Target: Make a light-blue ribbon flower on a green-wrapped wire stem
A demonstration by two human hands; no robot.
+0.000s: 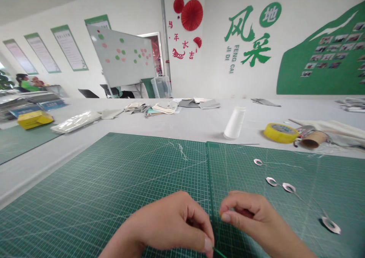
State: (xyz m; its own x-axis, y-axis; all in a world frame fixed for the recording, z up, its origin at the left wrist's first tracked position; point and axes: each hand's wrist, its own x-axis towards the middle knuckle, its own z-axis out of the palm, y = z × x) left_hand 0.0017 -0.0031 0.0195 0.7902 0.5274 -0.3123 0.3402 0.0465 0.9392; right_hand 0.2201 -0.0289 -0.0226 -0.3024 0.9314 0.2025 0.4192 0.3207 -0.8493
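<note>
My left hand [179,223] is closed in a pinch at the bottom centre, over the cutting mat. Out of its fingertips runs a thin green strand [219,252], cut off by the lower picture edge. Just to the right, apart from it, my right hand [251,218] has thumb and forefinger pressed together; whatever is between them is too small to make out. Both hands are above the green gridded cutting mats [114,182], near the seam. Several pale rings [289,187] with dark centres and trailing threads lie right of my right hand.
Loose white threads [181,151] lie on the mat. Behind it stand a white thread cone [234,123], a yellow tape roll [281,132] and a cardboard tube [313,139]. Fabric pieces [165,107] and a yellow box [35,120] are farther left. A person [27,83] sits far left.
</note>
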